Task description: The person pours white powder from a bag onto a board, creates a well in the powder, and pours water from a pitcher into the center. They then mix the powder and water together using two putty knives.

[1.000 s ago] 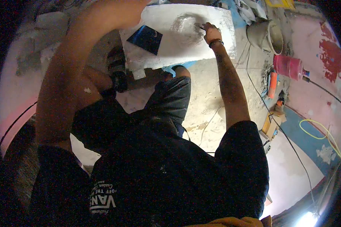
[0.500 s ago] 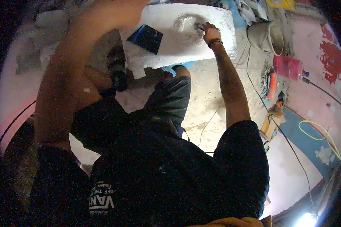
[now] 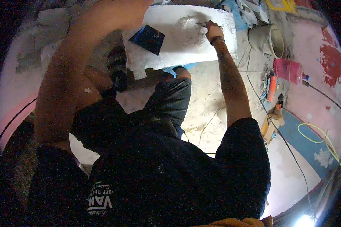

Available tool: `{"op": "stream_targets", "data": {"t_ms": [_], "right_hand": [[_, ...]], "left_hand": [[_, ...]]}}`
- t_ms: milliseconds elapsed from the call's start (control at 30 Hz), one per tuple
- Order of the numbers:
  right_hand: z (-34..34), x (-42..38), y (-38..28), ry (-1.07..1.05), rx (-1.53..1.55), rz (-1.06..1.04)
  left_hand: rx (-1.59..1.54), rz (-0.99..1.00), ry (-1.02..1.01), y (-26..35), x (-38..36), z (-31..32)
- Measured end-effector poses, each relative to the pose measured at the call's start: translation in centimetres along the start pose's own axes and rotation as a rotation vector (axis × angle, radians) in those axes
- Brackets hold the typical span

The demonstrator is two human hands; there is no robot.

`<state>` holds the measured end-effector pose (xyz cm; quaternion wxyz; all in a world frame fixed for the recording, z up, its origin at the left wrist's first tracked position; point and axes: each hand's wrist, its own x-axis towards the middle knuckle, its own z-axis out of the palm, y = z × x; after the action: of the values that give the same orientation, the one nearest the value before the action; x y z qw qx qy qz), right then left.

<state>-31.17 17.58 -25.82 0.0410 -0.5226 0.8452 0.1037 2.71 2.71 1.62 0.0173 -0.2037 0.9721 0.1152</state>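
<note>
A white slab with a smudged, rounded grey patch lies at the top of the view. My right hand, with a dark band on its wrist, is closed on a small thin tool at the patch's right side; the tool's shape is hard to make out. A dark blue, four-sided flat piece rests on the slab's left part. My left arm reaches up close to the camera and past the top edge, so my left hand is out of sight.
A pale bucket lies tipped beyond the slab's right side. Near it are a pink transparent bottle and an orange cylinder. A dark cable crosses the floor. A yellow-green hose loop and a bright lamp are at right.
My right hand has shifted slightly right and stays by the grey patch with the tool. The whole view has moved slightly, and the blue piece keeps its place on the slab.
</note>
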Motion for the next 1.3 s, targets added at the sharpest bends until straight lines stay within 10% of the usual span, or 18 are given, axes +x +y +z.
{"op": "stream_targets", "data": {"t_ms": [200,700,1033,1100,1200,1300], "right_hand": [[-2.2,-3.6,-0.9,-0.006,-0.031,-0.178],[-0.3,-1.9,-1.1,-0.007,0.014,-0.042],[-4.5,-0.5,-2.0,-0.023,-0.064,-0.209],[-3.8,-1.0,-2.4,-0.014,-0.039,-0.274],[-0.7,-1.4,-1.6,0.037,0.063,-0.187],[-0.4,-2.3,-0.6,-0.069,0.015,-0.138]], "left_hand": [[-0.21,-0.042,-0.299,-0.3,0.7,-1.8],[-0.029,0.08,0.093,-2.3,0.5,2.1],[-0.12,-0.033,-0.214,-0.2,0.6,-0.2],[0.016,0.164,0.356,-0.8,0.6,1.7],[-0.088,-0.138,-0.167,0.3,0.2,-0.9],[-0.177,-0.048,-0.043,-0.8,0.2,0.6]]}}
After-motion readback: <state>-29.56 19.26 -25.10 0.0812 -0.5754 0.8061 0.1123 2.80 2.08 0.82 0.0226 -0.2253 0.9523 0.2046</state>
